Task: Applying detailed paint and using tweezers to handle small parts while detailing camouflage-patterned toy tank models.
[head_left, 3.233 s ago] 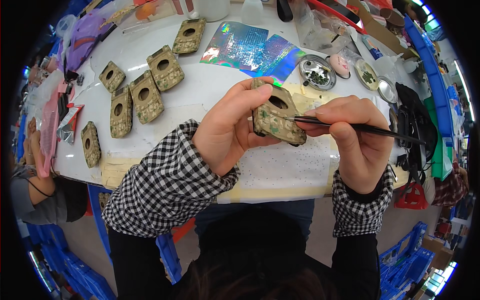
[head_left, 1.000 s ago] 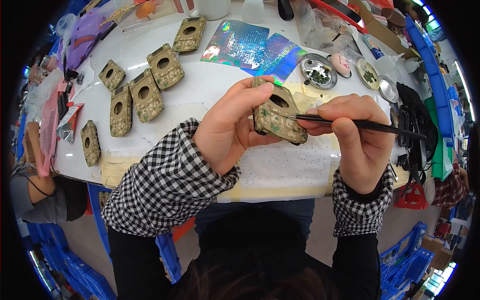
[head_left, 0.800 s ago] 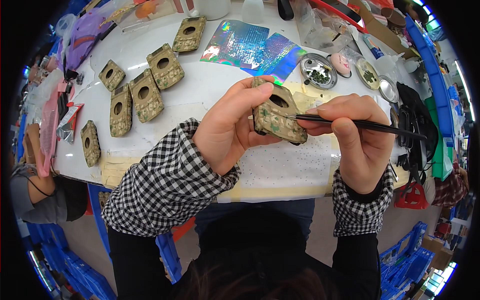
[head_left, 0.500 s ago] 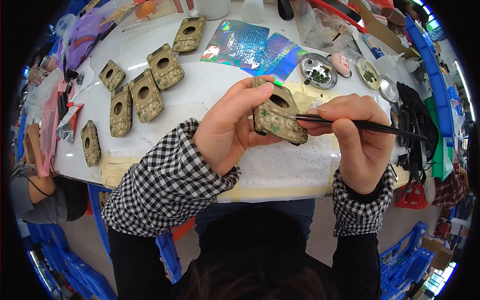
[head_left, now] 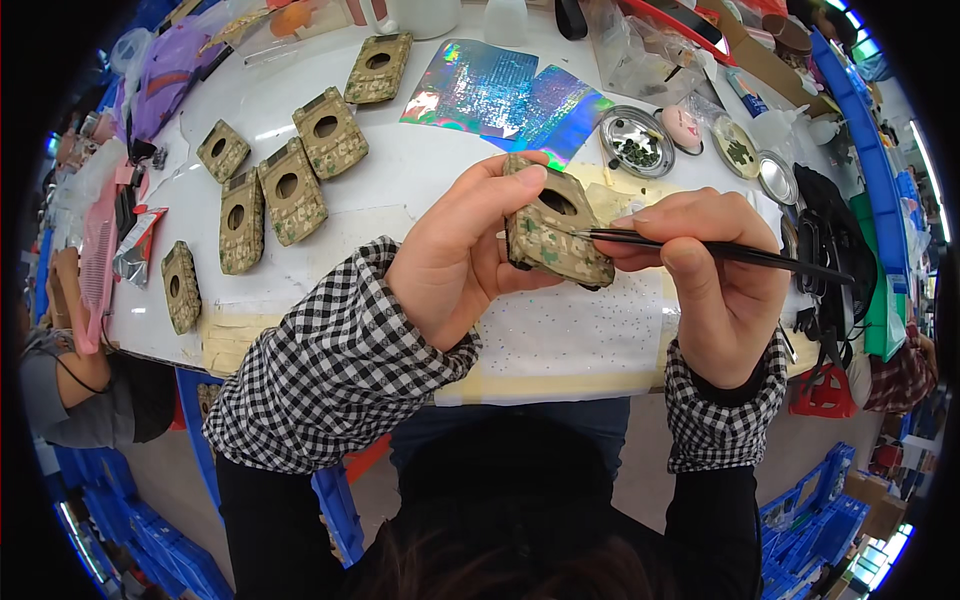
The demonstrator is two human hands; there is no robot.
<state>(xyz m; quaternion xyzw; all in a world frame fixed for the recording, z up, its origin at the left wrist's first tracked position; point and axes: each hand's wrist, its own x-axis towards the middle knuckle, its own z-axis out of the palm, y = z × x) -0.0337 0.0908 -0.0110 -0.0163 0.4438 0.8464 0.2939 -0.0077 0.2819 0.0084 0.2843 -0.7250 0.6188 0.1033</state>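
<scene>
Camouflage-patterned small case point(head_left: 556, 232), likely light and rigid, sits gripped at its edges by the left hand point(head_left: 462, 258); at three o'clock, the right hand point(head_left: 712, 280) pinches thin black tweezers point(head_left: 720, 250) touching it.

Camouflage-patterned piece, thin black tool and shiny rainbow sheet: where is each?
camouflage-patterned piece point(head_left: 548, 238), head view, on its speckled side face.
thin black tool point(head_left: 760, 256), head view, mid-shaft past the fingers.
rainbow foil sheet point(head_left: 490, 90), head view, its middle.

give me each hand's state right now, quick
left hand: closed on the camouflage-patterned case
right hand: closed on black tweezers, tips at the case
</scene>
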